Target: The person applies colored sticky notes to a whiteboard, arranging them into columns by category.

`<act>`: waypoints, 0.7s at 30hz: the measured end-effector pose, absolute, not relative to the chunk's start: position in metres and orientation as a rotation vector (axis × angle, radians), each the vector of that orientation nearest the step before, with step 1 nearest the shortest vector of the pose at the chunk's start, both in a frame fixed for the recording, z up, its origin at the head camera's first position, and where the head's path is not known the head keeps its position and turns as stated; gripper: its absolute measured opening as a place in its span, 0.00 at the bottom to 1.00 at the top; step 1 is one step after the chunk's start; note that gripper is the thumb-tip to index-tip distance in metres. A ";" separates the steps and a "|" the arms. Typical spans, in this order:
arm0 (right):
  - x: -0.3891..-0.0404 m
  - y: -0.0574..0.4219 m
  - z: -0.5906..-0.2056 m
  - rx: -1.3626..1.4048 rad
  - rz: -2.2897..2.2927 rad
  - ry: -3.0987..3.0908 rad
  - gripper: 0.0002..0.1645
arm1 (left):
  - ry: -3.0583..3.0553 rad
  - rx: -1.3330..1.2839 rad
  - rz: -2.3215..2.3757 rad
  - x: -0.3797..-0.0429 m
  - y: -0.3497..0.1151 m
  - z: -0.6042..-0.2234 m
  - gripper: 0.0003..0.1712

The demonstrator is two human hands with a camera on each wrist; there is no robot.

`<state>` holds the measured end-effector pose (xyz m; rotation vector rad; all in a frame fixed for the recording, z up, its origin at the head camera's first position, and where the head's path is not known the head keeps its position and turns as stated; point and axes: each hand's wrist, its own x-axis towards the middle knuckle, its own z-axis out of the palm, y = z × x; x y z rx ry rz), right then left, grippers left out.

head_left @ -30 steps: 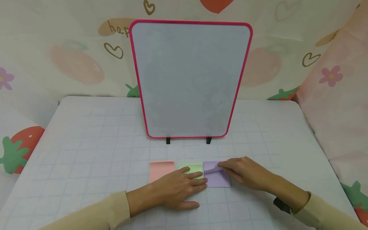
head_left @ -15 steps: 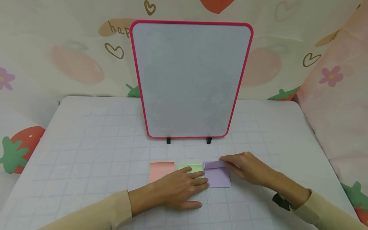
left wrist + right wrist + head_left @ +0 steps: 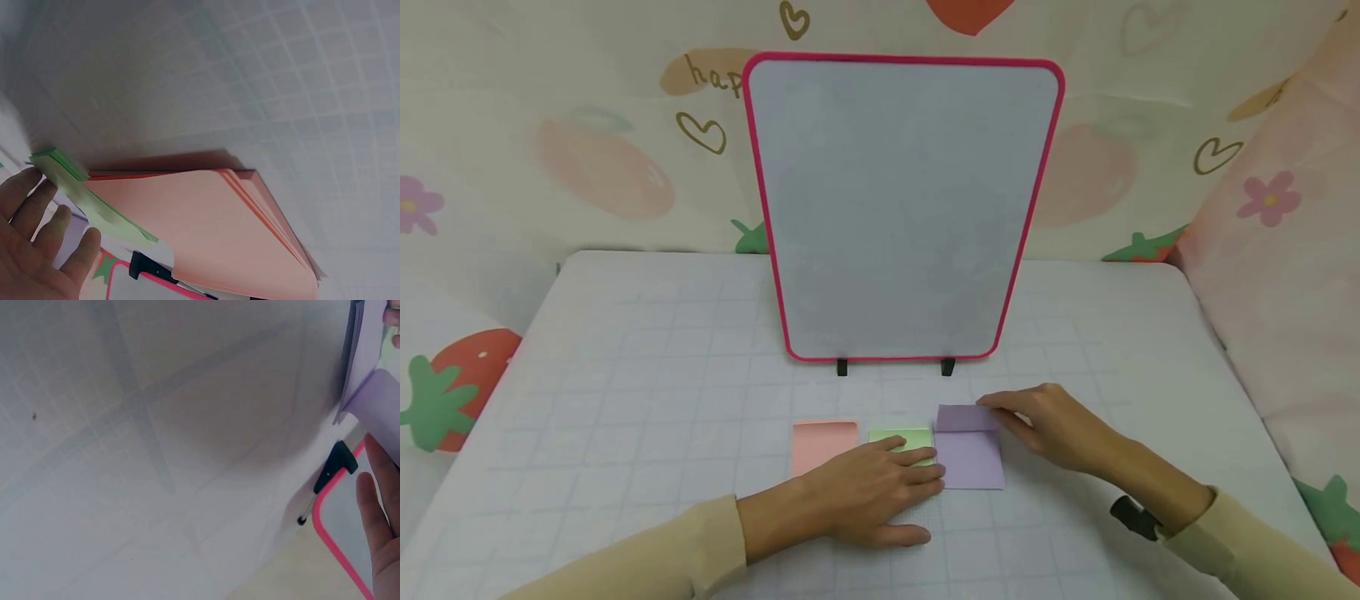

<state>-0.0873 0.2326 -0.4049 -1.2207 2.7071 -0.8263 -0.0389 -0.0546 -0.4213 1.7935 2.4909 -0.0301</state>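
Fingertips [image 3: 983, 402] on the right hand [image 3: 1052, 427] pinch the purple sheet [image 3: 958, 418] by one corner at the far edge of the purple pad [image 3: 973, 462], and a rough tug could probably crease it or drag the pad, since the left hand [image 3: 880, 493] barely reaches over there. That hand's palm-down, splayed across the green pad [image 3: 912, 436], fingers straight, gripping nothing.

A strawberry-and-heart backdrop [image 3: 587, 58] rises behind the white, grid-lined table [image 3: 625, 400].
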 end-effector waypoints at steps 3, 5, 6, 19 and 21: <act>-0.089 0.233 -0.403 -1.226 -0.833 2.726 0.18 | 2.485 1.785 -0.029 -0.039 -0.054 -0.421 0.35; -0.090 0.233 -0.402 -1.219 -0.836 2.741 0.18 | 2.480 1.780 -0.027 -0.040 -0.054 -0.422 0.35; -0.091 0.233 -0.402 -1.211 -0.838 2.751 0.18 | 2.479 1.778 -0.026 -0.040 -0.054 -0.422 0.35; -0.096 0.232 -0.397 -1.182 -0.904 2.793 0.18 | 2.495 1.787 -0.041 -0.039 -0.054 -0.422 0.35; -0.098 0.233 -0.395 -1.194 -0.913 2.805 0.19 | 2.494 1.787 -0.036 -0.039 -0.054 -0.422 0.35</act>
